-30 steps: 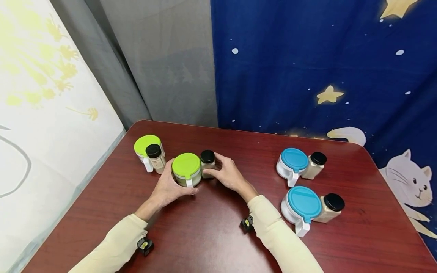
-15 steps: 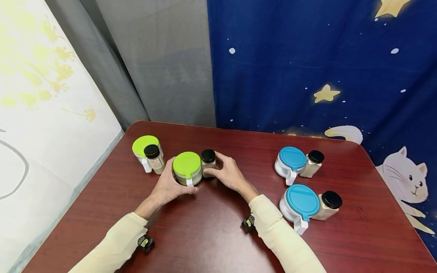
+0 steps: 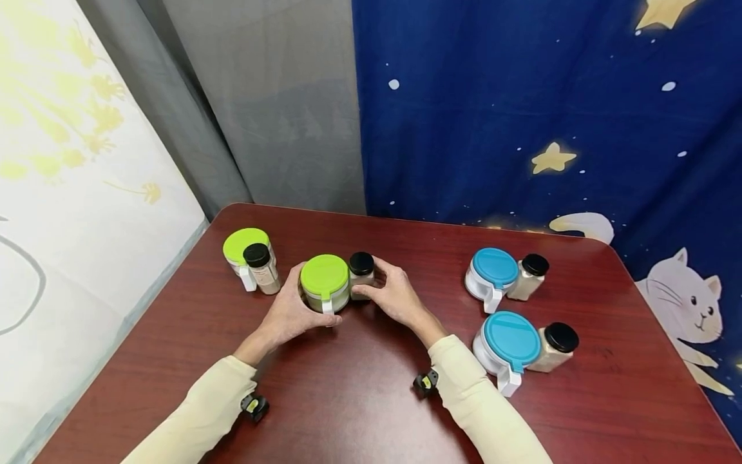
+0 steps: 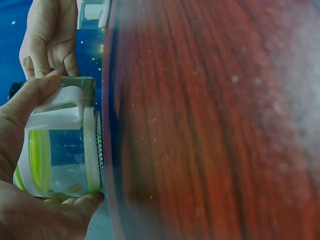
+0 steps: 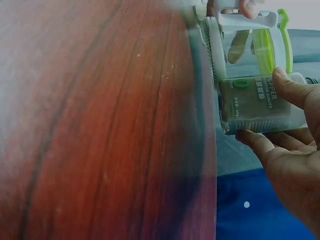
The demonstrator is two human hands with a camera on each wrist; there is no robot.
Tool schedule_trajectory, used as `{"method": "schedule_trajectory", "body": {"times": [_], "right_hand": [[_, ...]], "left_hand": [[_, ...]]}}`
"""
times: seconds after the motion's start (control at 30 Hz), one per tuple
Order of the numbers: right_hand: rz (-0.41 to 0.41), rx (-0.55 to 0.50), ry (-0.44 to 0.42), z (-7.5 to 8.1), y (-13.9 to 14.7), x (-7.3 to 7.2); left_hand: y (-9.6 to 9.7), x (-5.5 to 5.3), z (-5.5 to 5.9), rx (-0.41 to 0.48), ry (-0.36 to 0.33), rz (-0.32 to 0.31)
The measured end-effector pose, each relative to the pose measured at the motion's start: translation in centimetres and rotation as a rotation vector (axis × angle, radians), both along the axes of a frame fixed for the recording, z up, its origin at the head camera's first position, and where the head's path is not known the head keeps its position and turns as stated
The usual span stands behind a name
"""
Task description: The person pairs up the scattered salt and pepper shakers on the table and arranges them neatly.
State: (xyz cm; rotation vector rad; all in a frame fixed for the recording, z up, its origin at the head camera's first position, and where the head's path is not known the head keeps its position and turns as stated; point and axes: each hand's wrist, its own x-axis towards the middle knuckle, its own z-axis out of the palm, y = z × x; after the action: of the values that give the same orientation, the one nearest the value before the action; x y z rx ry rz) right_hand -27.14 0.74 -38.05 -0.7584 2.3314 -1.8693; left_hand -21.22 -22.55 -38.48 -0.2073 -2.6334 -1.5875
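Note:
In the head view, my left hand (image 3: 288,314) grips a clear seasoning jar (image 3: 324,276) with a lime-green lid, fingers round its left side and thumb by the white handle. Right beside it stands a pepper bottle (image 3: 362,265) with a black cap, upright on the table. My right hand (image 3: 400,296) holds that bottle from the right, between thumb and fingers. The right wrist view shows the printed label on the pepper bottle (image 5: 255,102) close against the jar (image 5: 245,47). In the left wrist view, the white handle (image 4: 60,117) faces the camera.
Another green-lidded jar (image 3: 243,245) stands at the left with a black-capped shaker (image 3: 263,270) at its side. To the right are two blue-lidded jars (image 3: 494,267) (image 3: 512,338), each with a black-capped bottle (image 3: 529,276) (image 3: 555,348) beside it. Curtains (image 3: 464,129) hang behind the table (image 3: 359,399).
Both hands have shifted slightly to the right along the table, carrying the green-lidded jar and the pepper bottle with them. The other jars and bottles stay in place.

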Motion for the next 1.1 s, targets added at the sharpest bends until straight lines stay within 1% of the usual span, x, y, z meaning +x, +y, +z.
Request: {"method": "schedule_trajectory", "body": {"times": [0.17,0.27,0.4,0.5,0.77,0.8,0.9,1.03,1.1], "right_hand": [[-0.02,-0.02,-0.016,0.0,0.4,0.0],[-0.059,0.001,-0.021,0.0,0.7,0.2],[-0.096,0.026,-0.044,0.1,1.0,0.5],[-0.094,0.006,-0.055,0.1,1.1,0.6],[-0.083,-0.022,-0.016,-0.3,1.4,0.6],[-0.087,-0.019,-0.017,-0.2,1.5,0.7],[-0.099,-0.012,-0.005,1.3,1.8,1.7],[-0.109,-0.022,-0.001,1.2,2.4,1.7],[-0.117,-0.027,-0.005,0.1,2.7,1.1]], "left_hand": [[0.5,-0.2,0.0,-0.016,-0.006,-0.004],[0.9,-0.5,-0.1,-0.014,0.0,-0.013],[1.3,-0.5,0.0,-0.01,0.003,-0.012],[1.6,-0.5,0.0,-0.013,0.004,-0.013],[2.2,-1.0,-0.2,-0.007,0.008,-0.027],[2.3,-1.1,-0.1,-0.004,0.008,-0.031],[2.6,-1.3,0.0,0.004,0.008,-0.038],[3.0,-1.6,0.3,0.005,0.014,-0.05],[3.2,-1.7,0.4,0.001,0.018,-0.056]]}}
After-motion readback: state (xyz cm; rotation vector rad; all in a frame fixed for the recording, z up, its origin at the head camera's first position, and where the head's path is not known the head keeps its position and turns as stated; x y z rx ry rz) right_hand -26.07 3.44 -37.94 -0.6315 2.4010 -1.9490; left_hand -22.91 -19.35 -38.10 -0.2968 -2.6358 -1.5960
